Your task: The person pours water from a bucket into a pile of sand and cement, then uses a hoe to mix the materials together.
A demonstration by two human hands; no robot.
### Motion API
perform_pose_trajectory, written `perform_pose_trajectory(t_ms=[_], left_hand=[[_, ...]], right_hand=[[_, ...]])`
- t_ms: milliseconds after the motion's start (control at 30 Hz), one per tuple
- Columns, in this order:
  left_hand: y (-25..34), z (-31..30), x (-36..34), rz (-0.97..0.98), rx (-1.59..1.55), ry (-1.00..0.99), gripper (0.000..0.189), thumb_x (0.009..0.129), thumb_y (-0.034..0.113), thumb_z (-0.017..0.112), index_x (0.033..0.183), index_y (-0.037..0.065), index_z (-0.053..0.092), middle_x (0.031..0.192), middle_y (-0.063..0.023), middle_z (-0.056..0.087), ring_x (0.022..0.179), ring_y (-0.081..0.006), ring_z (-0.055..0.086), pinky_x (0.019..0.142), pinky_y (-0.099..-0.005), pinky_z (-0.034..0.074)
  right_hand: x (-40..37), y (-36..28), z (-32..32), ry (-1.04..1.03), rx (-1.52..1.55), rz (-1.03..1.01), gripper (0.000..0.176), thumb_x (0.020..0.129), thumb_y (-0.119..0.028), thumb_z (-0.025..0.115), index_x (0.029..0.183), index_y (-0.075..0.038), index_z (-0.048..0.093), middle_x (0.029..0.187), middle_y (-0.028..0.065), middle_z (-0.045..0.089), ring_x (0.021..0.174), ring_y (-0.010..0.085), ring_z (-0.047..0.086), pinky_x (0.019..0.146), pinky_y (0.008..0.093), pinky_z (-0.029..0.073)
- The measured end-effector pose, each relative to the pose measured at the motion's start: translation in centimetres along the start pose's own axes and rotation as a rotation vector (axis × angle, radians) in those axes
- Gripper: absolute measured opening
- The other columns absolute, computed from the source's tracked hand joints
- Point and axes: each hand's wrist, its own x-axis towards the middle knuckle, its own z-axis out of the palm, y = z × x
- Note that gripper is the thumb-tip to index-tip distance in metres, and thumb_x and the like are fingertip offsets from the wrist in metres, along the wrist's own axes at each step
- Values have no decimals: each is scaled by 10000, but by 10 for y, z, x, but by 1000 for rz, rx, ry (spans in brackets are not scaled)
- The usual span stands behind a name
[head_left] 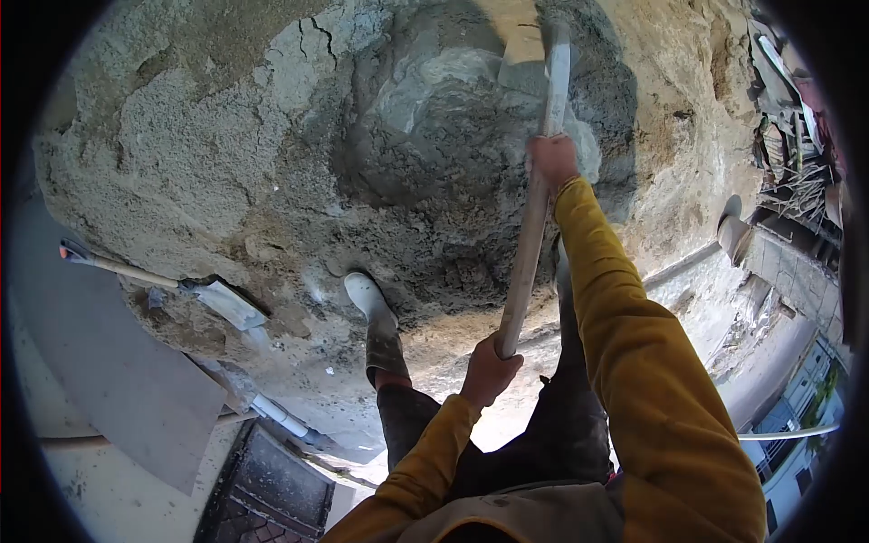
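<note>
A long wooden handle [529,244] runs from near my body up to the wet grey mortar [434,136]. My left hand [491,369] is wrapped round its lower end. Further up, my right hand [554,159] grips the same handle. At the top, the tool's head [523,68] lies at the mortar and shows only in part. The mortar forms a dark, wet patch with a paler, smooth middle, surrounded by drier grey material [190,154].
A shovel [231,303] lies on the ground at the left, near a grey sheet [109,335]. My boot [369,297] stands at the mortar's near edge. Sticks and scrap [801,181] are heaped at the upper right, above a block wall [797,271].
</note>
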Motion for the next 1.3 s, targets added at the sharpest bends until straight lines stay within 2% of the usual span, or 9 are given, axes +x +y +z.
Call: perform_pose_trajectory(t_ms=[100,133,300,533,733,967,1000,1100,1300], left_hand=[[-45,-75,-61,-42,165,-40,192,730,127,672,805,30,524,663,-13,511,575,-100,488,511,-285,405],[-62,-95,-78,-111,308,-24,311,700,175,671,918,-26,577,725,-122,598,673,-215,586,634,-335,471],[-122,-178,-131,-172,594,-25,377,675,287,653,1007,112,625,847,-159,660,840,-332,640,739,-414,506],[-158,-210,-266,-177,781,-93,264,668,296,659,859,120,614,732,-141,647,753,-359,641,688,-459,509],[-55,-140,-186,-401,375,7,341,660,300,722,847,37,611,709,-118,617,669,-219,604,626,-360,478],[-33,-66,-77,42,178,104,208,718,145,685,784,10,541,628,-48,540,587,-148,527,558,-323,445],[-31,-72,-48,0,185,54,295,717,154,653,917,-51,581,752,-182,617,732,-265,624,674,-371,487],[21,-93,13,26,175,102,277,713,115,637,914,-61,560,703,-149,591,648,-224,581,616,-353,465],[-9,-63,-116,-233,86,119,315,678,135,686,906,-31,544,734,-74,562,686,-158,544,610,-312,456]], right_hand=[[-68,72,58,105,180,193,125,737,-59,566,644,18,534,551,77,537,432,190,524,407,331,419],[-79,112,70,99,220,266,118,747,-38,597,709,34,512,568,101,552,423,199,550,374,328,432],[-212,78,81,80,550,276,94,734,-31,591,717,-26,499,578,59,507,462,168,524,450,307,436],[-346,48,59,-97,583,436,100,764,-11,566,674,-16,523,599,96,554,527,193,575,531,332,492],[-196,72,104,-240,420,561,140,700,-17,586,602,-1,487,540,83,499,423,189,526,407,337,438],[-100,-18,79,-136,178,148,103,710,-29,567,652,-25,481,570,58,500,415,169,499,383,316,409],[-82,-38,78,-137,239,68,94,706,-28,569,649,-10,495,567,65,508,427,171,510,399,319,418],[-15,-71,89,-139,195,14,78,725,-26,556,671,10,513,584,80,529,440,191,521,423,343,431],[-77,71,128,-205,194,373,92,759,6,623,755,22,532,643,88,545,485,192,546,412,336,429]])
